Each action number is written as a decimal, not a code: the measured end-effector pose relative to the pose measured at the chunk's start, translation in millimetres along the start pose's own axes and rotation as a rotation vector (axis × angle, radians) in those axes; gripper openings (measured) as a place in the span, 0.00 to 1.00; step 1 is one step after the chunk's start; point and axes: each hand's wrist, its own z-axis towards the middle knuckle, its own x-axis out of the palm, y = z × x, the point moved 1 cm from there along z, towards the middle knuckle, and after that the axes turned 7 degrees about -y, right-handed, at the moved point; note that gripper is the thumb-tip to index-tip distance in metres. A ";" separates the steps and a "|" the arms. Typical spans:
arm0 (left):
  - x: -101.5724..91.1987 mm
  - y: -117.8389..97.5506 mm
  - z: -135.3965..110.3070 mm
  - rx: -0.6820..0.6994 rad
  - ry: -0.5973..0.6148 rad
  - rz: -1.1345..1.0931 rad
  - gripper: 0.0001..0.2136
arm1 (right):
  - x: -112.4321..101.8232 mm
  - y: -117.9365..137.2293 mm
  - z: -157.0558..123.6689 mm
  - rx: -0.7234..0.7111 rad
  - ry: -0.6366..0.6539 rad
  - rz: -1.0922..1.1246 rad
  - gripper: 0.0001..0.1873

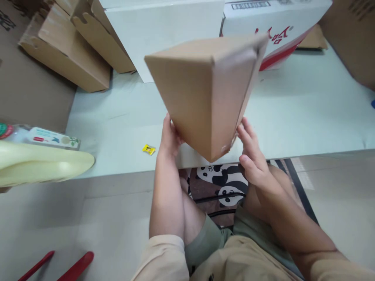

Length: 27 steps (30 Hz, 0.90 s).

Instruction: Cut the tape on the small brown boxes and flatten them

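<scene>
A closed brown cardboard box (187,89) is tilted up on a corner in front of me, above the table's near edge. My left hand (170,138) is closed on its lower left side, with the fingertips partly hidden behind the cardboard. On the lower right side, my right hand (252,156) presses its fingers against the box, and its thumb stands apart. The box's right face shows a flap edge, blurred near the top. A small yellow wrapped packet (149,149) lies on the table left of my left hand.
White cartons (170,31) stand at the back of the pale table (307,105). Brown boxes (67,50) lean at the back left. A pale yellow curved object (43,162) juts in at left, beside a white printed box (52,137). A panda-patterned surface (228,177) shows below the table.
</scene>
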 end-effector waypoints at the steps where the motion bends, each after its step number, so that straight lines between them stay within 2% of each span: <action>1: 0.3 2.3 -2.6 -0.039 0.050 0.061 0.34 | -2.6 5.3 2.0 -0.023 -0.028 -0.037 0.34; 3: 0.4 5.3 -9.1 -0.081 0.104 0.210 0.40 | -6.4 13.1 6.0 -0.053 -0.088 -0.103 0.34; 4: 0.5 6.0 -12.9 -0.089 0.123 0.289 0.39 | -7.2 15.2 8.0 -0.056 -0.117 -0.120 0.34; 6: 1.4 6.8 -20.1 -0.099 0.201 0.455 0.33 | -6.8 14.7 11.2 -0.051 -0.173 -0.092 0.31; 9: 3.1 9.9 -25.5 -0.109 0.345 0.696 0.20 | -2.3 2.2 12.9 -0.040 -0.215 0.015 0.21; 10: 3.1 11.3 -24.9 -0.088 0.338 0.781 0.16 | -0.3 -4.2 12.3 -0.028 -0.207 0.036 0.18; 11: 2.9 12.3 -23.2 -0.039 0.270 0.853 0.13 | 1.6 -11.1 11.1 -0.012 -0.198 0.051 0.16; 13: 2.5 11.8 -18.8 0.195 0.018 0.884 0.11 | 4.9 -23.7 7.6 0.020 -0.200 0.090 0.14; 14: 3.2 10.3 -17.7 0.373 -0.096 0.826 0.12 | 6.2 -28.5 5.6 0.029 -0.210 0.118 0.14; 15: 4.6 8.1 -17.8 0.572 -0.161 0.727 0.15 | 7.3 -31.8 3.8 0.036 -0.222 0.146 0.13; 17: 9.6 3.5 -21.8 0.944 -0.134 0.500 0.17 | 9.5 -33.5 1.7 0.041 -0.214 0.189 0.13; 19: 16.1 0.0 -28.3 1.170 -0.050 0.370 0.19 | 10.8 -30.4 3.0 0.052 -0.163 0.209 0.15; 21: 22.8 -1.6 -33.7 1.240 0.001 0.360 0.21 | 9.1 -27.2 8.8 0.090 -0.126 0.228 0.20; 23: 28.5 -1.7 -36.4 1.240 0.066 0.424 0.21 | 2.1 -29.0 19.0 0.181 -0.160 0.181 0.22; 25: 32.0 -1.5 -37.0 1.240 0.103 0.487 0.19 | -9.6 -37.8 31.7 0.318 -0.243 -0.016 0.20; 27: 33.3 -2.0 -36.7 1.234 0.088 0.520 0.17 | -22.3 -50.5 43.5 0.443 -0.257 -0.325 0.19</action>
